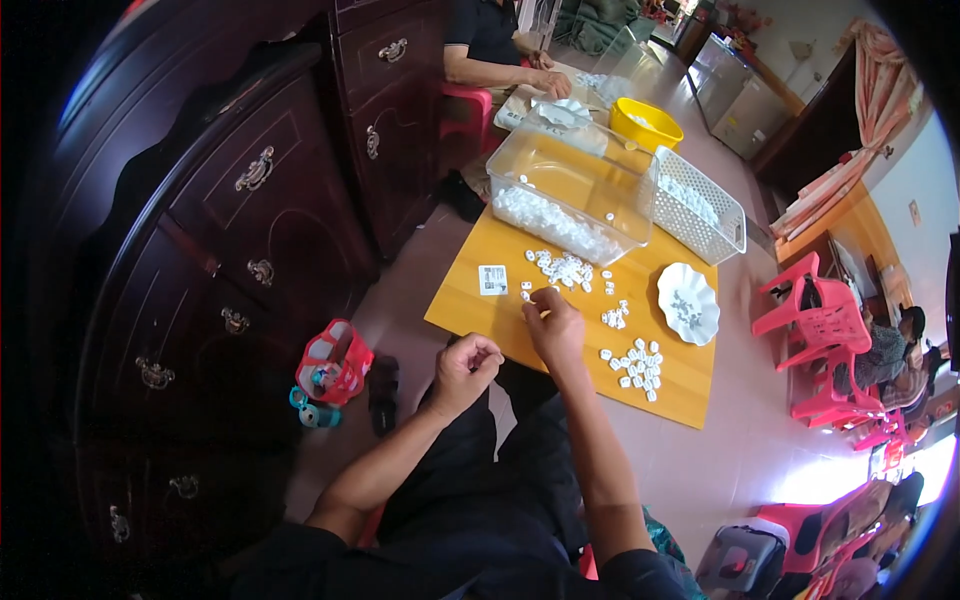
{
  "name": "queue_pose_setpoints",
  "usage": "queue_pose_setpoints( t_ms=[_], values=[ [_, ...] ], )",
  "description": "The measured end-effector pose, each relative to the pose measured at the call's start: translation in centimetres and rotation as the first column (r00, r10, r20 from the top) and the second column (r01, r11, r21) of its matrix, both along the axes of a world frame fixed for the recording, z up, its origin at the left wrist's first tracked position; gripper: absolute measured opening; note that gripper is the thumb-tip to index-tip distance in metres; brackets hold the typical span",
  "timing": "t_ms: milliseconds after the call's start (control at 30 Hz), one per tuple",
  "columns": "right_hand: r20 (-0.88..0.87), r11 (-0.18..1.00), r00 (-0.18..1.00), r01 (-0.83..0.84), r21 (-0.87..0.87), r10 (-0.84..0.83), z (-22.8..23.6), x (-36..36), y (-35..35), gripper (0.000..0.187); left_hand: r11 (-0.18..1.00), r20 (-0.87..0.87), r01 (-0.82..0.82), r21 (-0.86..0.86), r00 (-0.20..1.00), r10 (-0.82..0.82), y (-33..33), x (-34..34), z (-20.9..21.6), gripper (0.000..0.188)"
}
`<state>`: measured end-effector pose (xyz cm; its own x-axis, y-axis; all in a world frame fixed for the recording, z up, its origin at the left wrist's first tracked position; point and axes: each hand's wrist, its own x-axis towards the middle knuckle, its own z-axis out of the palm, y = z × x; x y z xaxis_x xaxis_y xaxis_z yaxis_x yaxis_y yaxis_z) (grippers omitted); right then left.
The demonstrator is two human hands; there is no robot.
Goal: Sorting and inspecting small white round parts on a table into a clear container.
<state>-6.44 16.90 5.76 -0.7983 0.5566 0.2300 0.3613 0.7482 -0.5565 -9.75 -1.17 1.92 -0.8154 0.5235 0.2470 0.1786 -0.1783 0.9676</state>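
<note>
My left hand [467, 370] is just off the table's near edge, fingers curled and thumb against them; anything in its pinch is too small to make out. Over the near edge of the yellow wooden table [480, 262], my right hand [555, 325] is closed with its fingertips beside a couple of small white pieces. I cannot tell if one is between them. Beyond it lies a loose pile of small white plastic pieces [562, 269] with dark marks. Two more groups, a small cluster [615, 315] and a spread-out one [640, 368], lie to the right.
A clear plastic bin [640, 240] of white pieces stands behind the pile, beside a white perforated basket [738, 235] and a yellow basin [672, 133]. A scalloped white plate [705, 325] holds tiny grey bits. Across sits another person [490, 65]. Dark drawers [250, 220] flank the left.
</note>
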Motion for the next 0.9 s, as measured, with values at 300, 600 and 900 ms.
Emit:
queue_pose_setpoints(
  t_ms=[300,600,900],
  values=[
    [-0.304,0.322,0.895,-0.198,-0.926,-0.326,-2.1,9.7,-4.6,0.009,0.985,0.210,0.166,0.054,0.962,-0.174,1.9,1.0,0.6,0.003],
    [-0.340,0.237,0.854,-0.263,-0.935,-0.395,-1.3,11.8,-6.0,0.008,0.948,0.339,0.283,0.148,0.885,-0.318,2.6,3.2,1.6,0.006],
    [-0.347,0.248,0.829,-0.260,-0.933,-0.438,-1.3,12.3,-6.6,0.010,0.942,0.323,0.314,0.122,0.884,-0.337,2.4,3.9,1.6,0.005]
  ],
)
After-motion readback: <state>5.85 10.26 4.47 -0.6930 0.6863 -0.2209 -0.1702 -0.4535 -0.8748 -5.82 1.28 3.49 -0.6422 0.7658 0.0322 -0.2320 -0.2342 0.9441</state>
